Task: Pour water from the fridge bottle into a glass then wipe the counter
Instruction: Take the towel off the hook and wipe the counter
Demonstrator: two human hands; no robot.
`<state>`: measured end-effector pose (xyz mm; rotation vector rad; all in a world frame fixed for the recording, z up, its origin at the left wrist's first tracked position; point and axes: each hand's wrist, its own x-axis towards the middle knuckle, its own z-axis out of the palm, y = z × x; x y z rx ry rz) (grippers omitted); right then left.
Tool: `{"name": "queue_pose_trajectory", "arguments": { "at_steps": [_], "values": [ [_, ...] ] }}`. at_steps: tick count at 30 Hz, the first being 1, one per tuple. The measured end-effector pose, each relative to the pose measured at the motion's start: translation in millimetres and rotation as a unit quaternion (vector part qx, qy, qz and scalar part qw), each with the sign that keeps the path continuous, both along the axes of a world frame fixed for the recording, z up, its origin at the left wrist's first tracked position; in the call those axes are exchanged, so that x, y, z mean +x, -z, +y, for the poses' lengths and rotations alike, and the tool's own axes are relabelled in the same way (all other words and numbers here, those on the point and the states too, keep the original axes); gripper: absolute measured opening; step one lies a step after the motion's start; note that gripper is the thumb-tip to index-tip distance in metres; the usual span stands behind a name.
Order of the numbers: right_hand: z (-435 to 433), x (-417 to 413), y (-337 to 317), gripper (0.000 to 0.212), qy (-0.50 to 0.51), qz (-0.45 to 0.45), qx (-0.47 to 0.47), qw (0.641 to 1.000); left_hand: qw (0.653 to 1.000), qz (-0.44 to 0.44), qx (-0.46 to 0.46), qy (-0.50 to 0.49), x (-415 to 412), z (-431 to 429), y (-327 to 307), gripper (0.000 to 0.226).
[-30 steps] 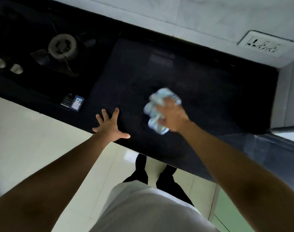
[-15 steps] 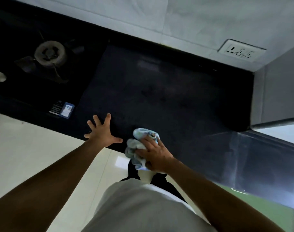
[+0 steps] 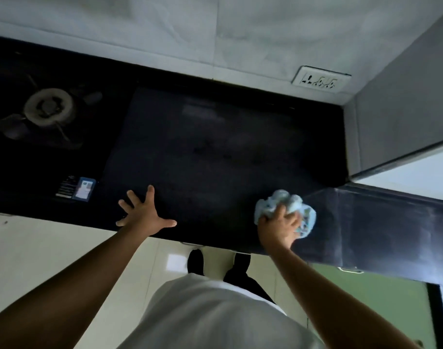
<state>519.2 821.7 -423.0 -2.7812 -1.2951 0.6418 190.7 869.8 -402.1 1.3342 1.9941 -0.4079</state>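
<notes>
Cloth, a crumpled pale-blue wad, sits under the right grip, whose fingers curl round it and press it onto the dark table close to the near edge. Left grip lies well to the left of it, released, fingers spread flat on the table as a brace. Nothing to pour from or into shows, so the pouring looks done and the wiping step is in hand. Most of the table stretches beyond the right grip and to its left; a stove burner sits far past the left grip. The next move, I judge, calls for a firm sweep leftward or away with even downward pressure, the wad held bunched so it does not slide off the near edge.
</notes>
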Motion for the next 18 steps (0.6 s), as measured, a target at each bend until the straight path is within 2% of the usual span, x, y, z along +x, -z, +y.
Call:
{"name": "queue_pose_trajectory", "arguments": {
  "at_steps": [2,4,6,10,13,16,18],
  "values": [
    [-2,-41,-2,0.066,-0.189,0.003,-0.003,0.982,1.0,0.0,-0.002,0.004,0,0,0,0.133],
    [-1,-70,-7,0.069,-0.366,-0.001,-0.011,0.93,1.0,-0.001,-0.007,0.011,-1,-1,0,0.133],
    [2,-88,-15,0.074,-0.457,0.006,-0.019,0.889,1.0,-0.001,-0.009,0.019,-2,-1,0,0.134],
    [-3,-94,-27,0.08,-0.506,-0.012,0.042,0.862,1.0,-0.002,-0.004,0.027,-4,-3,1,0.132],
    [-16,-77,-26,0.069,-0.554,-0.025,0.063,0.83,0.999,0.006,0.009,0.044,-2,-11,3,0.121],
    [-26,-67,-25,0.061,-0.545,-0.003,0.072,0.835,0.992,0.013,0.058,0.113,5,-26,5,0.098],
    [-28,-60,-21,0.049,-0.528,0.011,0.117,0.841,0.983,-0.006,0.076,0.168,14,-35,6,0.088]
  ]
}}
